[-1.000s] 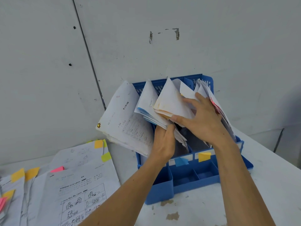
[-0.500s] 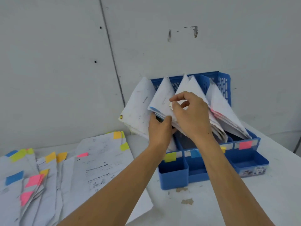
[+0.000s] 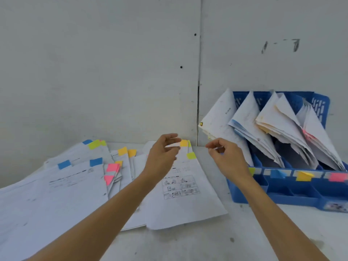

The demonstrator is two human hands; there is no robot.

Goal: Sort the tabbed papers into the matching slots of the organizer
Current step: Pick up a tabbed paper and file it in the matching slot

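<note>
The blue organizer (image 3: 290,196) stands at the right against the wall, its slots marked with yellow, blue, orange and pink tabs and filled with leaning paper bundles (image 3: 273,127). Loose tabbed papers (image 3: 75,178) lie spread across the table's left and middle. The nearest sheet (image 3: 180,200), printed with comic panels, carries orange and yellow tabs at its top edge. My left hand (image 3: 162,157) hovers over that sheet's top, fingers loosely curled and holding nothing. Between the sheet and the organizer, my right hand (image 3: 226,157) hangs with fingers loosely curled and nothing in them.
A grey panelled wall (image 3: 113,72) runs close behind the papers and the organizer. The white table (image 3: 188,243) shows bare surface in front. Small front compartments of the organizer sit along its near edge.
Both hands have let go of the bundles in the organizer and moved left and down toward the loose papers. The view has swung left.
</note>
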